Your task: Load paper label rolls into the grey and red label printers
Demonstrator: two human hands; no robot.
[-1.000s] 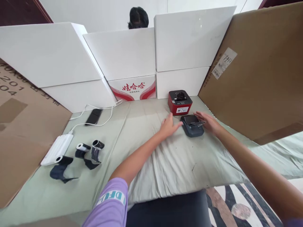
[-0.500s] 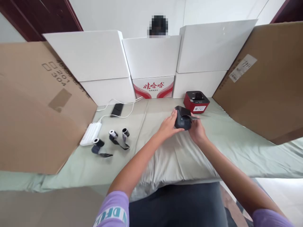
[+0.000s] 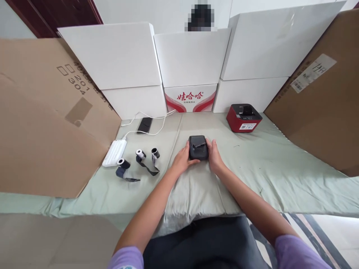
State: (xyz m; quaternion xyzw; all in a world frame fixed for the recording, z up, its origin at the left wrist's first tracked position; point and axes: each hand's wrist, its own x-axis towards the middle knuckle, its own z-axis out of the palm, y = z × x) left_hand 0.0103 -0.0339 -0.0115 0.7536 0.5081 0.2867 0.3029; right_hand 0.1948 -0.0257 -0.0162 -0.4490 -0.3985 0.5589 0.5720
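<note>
At the near edge of the bench (image 3: 252, 175): purple sleeves, both bare forearms reaching forward over a pale green sheet (image 3: 280, 168), which is soft cloth, creased, with a padded ridge down the middle.

Mid-bench, dead centre: black device (image 3: 198, 147). It is a small rounded-corner box, dark matte plastic, the top panel glossier and catching light. It looks to sit flat on the sheet.

Left hand (image 3: 183, 160) has its grip closed on the device's left side, thumb across the near left corner. Right hand (image 3: 214, 157) has its grip closed on the right side, fingers running along the edge. The device is clamped between the two.

Left of the hands, well apart: three small rolls (image 3: 140, 154), white cores with dark ribbon trailing loose on the sheet. Just beside them is a white power bank (image 3: 114, 152), a smooth slab, with a thin white cable (image 3: 153, 132) looping back past a black phone (image 3: 144, 125).

Further back on the right: red printer (image 3: 244, 117), a boxy glossy shell with a black top and a white label on the front.

Back wall: stacked white boxes (image 3: 117, 56), smooth and flat-faced, with one red-printed carton (image 3: 190, 98) low in the centre. Brown corrugated cardboard sheets (image 3: 42, 112) lean in on both sides.
</note>
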